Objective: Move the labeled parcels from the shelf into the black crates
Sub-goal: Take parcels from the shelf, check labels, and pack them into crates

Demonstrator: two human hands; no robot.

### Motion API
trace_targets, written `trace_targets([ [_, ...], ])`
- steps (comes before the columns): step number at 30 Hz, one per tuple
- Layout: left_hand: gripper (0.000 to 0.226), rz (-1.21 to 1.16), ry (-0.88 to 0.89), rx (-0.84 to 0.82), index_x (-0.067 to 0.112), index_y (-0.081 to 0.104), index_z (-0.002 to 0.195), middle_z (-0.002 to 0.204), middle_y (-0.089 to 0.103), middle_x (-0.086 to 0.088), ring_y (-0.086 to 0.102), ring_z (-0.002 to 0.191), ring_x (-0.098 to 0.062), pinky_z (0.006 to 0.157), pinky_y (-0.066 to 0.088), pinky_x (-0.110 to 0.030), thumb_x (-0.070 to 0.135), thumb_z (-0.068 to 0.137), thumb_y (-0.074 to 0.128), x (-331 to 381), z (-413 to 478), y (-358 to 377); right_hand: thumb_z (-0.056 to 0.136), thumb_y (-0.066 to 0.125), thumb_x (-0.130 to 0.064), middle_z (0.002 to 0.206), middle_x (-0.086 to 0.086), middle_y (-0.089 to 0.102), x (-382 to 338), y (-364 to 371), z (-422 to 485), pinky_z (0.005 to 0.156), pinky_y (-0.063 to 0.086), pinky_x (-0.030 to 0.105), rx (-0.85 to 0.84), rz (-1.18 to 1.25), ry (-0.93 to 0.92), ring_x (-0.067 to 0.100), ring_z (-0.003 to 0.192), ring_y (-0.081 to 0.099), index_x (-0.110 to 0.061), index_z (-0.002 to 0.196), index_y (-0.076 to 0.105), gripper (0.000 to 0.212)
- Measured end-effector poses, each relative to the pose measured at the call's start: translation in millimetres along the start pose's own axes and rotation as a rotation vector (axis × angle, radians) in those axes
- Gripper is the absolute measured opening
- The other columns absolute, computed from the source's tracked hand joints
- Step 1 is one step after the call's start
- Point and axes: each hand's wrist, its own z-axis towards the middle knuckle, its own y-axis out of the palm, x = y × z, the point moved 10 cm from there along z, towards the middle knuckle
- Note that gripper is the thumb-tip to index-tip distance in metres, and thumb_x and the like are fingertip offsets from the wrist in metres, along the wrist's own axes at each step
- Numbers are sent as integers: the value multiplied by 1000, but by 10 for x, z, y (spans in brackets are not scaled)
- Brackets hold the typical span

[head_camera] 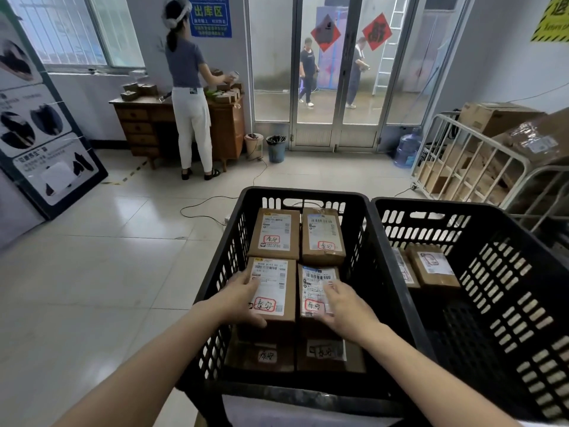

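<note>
Two black slatted crates stand side by side before me. The left crate [215, 272] holds several brown labeled parcels. My left hand [243, 298] grips the near-left upper parcel [274, 285] at its left edge, thumb under its near end. My right hand [345, 306] grips the parcel beside it [314, 288], fingers over its label. Two more parcels [274, 232] [321, 235] lie behind them, and others [264, 355] lie underneath at the near end. The right crate [508, 272] holds two parcels [431, 265]. No shelf is in view.
A person stands at a wooden desk [138, 124] at the back left. Two people walk outside the glass doors [335, 72]. A metal cage trolley [468, 167] with cardboard boxes stands right. A cable [203, 204] runs over the tiled floor; bins [276, 148] sit by the door.
</note>
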Motion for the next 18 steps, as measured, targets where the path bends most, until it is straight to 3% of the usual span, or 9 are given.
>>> trace_targets([
  [3,110,77,57,3,11,5,150,159,-4,-6,-1,147,-22,119,7,-35,51,73,71,57,12,3,86,59,-40,148,5,26,-159,107,-16,109,33,36,-83,-101,-136,23,135,30,-15,139,31,65],
  [7,104,159,79,10,8,15,148,158,7,-7,12,145,-22,117,18,-33,51,72,72,108,41,-58,86,61,-26,144,3,33,-172,84,30,105,38,33,-67,-111,-157,21,131,35,-17,138,38,57],
  [15,101,224,75,5,8,21,146,156,14,-8,15,143,-24,117,22,-37,50,70,74,164,66,-68,86,61,-25,144,4,35,-177,110,79,110,32,35,-80,-103,-164,21,134,29,-17,137,41,55],
  [18,98,259,50,13,10,23,144,154,19,-6,21,141,-22,113,32,-40,50,71,73,188,17,-90,86,61,-25,144,4,34,-185,81,46,108,36,37,-81,-114,-142,21,134,30,-17,137,40,55],
])
